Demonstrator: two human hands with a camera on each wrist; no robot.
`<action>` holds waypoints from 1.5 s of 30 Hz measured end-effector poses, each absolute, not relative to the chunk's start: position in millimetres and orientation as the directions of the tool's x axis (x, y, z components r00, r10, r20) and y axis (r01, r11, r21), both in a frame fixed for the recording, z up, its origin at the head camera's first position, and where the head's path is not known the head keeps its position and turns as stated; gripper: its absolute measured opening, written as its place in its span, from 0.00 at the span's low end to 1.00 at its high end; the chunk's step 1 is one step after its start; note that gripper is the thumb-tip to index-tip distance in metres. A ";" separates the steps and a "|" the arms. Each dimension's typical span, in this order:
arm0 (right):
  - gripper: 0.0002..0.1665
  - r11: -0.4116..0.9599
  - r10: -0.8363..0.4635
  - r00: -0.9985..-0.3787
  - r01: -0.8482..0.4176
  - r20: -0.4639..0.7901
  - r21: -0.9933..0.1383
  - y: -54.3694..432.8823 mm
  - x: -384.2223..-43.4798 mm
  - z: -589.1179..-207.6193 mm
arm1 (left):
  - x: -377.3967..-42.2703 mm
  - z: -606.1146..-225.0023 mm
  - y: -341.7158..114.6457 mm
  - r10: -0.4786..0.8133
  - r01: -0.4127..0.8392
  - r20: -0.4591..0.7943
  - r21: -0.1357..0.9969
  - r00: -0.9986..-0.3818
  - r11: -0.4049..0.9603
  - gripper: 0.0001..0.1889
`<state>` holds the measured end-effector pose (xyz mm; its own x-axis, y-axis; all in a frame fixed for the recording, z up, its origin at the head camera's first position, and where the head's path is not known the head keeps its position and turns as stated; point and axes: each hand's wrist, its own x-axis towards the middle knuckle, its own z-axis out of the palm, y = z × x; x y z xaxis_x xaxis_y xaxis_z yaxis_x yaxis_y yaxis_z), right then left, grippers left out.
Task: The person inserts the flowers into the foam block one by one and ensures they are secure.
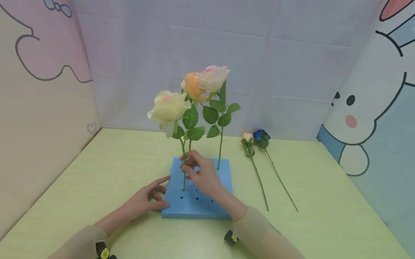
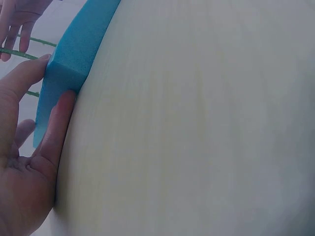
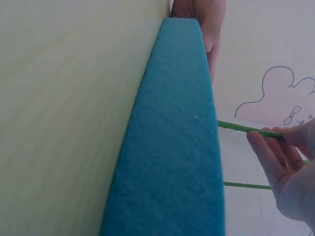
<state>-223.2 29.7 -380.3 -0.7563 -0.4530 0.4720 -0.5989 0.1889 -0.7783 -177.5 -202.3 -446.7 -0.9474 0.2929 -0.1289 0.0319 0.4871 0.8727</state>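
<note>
My right hand (image 1: 204, 177) pinches the green stem of a pale yellow rose (image 1: 168, 108) between thumb and fingers. That stem stands in a hole at the left front of a blue foam board (image 1: 204, 210). In the right wrist view, the pinched stem (image 3: 236, 127) reaches the board's face. With its fingers spread, my left hand (image 1: 144, 200) touches the board's left edge; the left wrist view shows thumb and fingers at a corner of the blue foam (image 2: 66, 66). An orange rose (image 1: 192, 85) and a pale pink rose (image 1: 213, 78) stand upright farther back in the board.
To the right of the board, a peach rose (image 1: 247, 137) and a blue rose (image 1: 261, 136) lie on the pale yellow-green table (image 1: 328, 210), stems toward the front. More holes (image 1: 197, 199) show in the board's front. A pale curtain (image 1: 281, 71) hangs behind the table.
</note>
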 end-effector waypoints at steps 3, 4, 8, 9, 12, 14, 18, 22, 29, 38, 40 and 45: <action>0.08 0.200 -0.457 -0.755 -0.603 0.470 -0.772 29.6 -223.2 -381.5 | -177.3 -447.5 -203.2 0.306 0.046 -0.116 0.879 -0.945 0.474 0.46; 0.08 0.206 -0.457 -0.754 -0.606 0.472 -0.768 29.4 -223.6 -382.0 | -177.2 -447.6 -203.6 0.311 0.050 -0.112 0.882 -0.944 0.468 0.45; 0.08 0.243 -0.452 -0.761 -0.608 0.466 -0.756 29.2 -223.9 -381.2 | -176.4 -447.8 -204.5 0.319 0.055 -0.105 0.889 -0.942 0.454 0.45; 0.08 0.251 -0.448 -0.766 -0.603 0.461 -0.757 29.4 -223.7 -380.4 | -176.2 -447.9 -204.6 0.320 0.057 -0.103 0.890 -0.942 0.453 0.45; 0.08 0.272 -0.437 -0.778 -0.593 0.452 -0.758 29.6 -223.9 -378.0 | -175.8 -448.4 -204.5 0.321 0.060 -0.098 0.892 -0.942 0.448 0.45; 0.08 0.280 -0.434 -0.778 -0.596 0.455 -0.752 29.8 -223.9 -376.0 | -175.9 -448.6 -204.4 0.320 0.062 -0.096 0.890 -0.943 0.451 0.45; 0.09 0.283 -0.447 -0.760 -0.621 0.472 -0.731 29.5 -224.2 -371.3 | -175.2 -448.1 -203.9 0.305 0.054 -0.103 0.884 -0.947 0.465 0.45; 0.08 0.285 -0.462 -0.753 -0.626 0.468 -0.726 28.9 -223.9 -365.0 | -174.2 -447.8 -203.6 0.294 0.049 -0.109 0.875 -0.950 0.482 0.45; 0.10 0.295 -0.500 -0.738 -0.638 0.454 -0.712 31.6 -224.7 -353.6 | -175.4 -451.0 -204.5 0.300 0.075 -0.091 0.864 -0.950 0.498 0.45; 0.10 0.364 -0.571 -0.731 -0.634 0.374 -0.682 36.3 -230.1 -349.9 | -176.6 -449.7 -205.0 0.318 0.076 -0.086 0.882 -0.944 0.464 0.45; 0.10 0.355 -0.592 -0.720 -0.636 0.362 -0.685 37.0 -231.9 -348.8 | -176.9 -449.2 -204.5 0.312 0.068 -0.095 0.878 -0.945 0.474 0.45; 0.08 0.342 -0.639 -0.695 -0.640 0.329 -0.688 37.8 -235.4 -346.1 | -178.3 -448.8 -204.1 0.301 0.047 -0.116 0.874 -0.947 0.484 0.45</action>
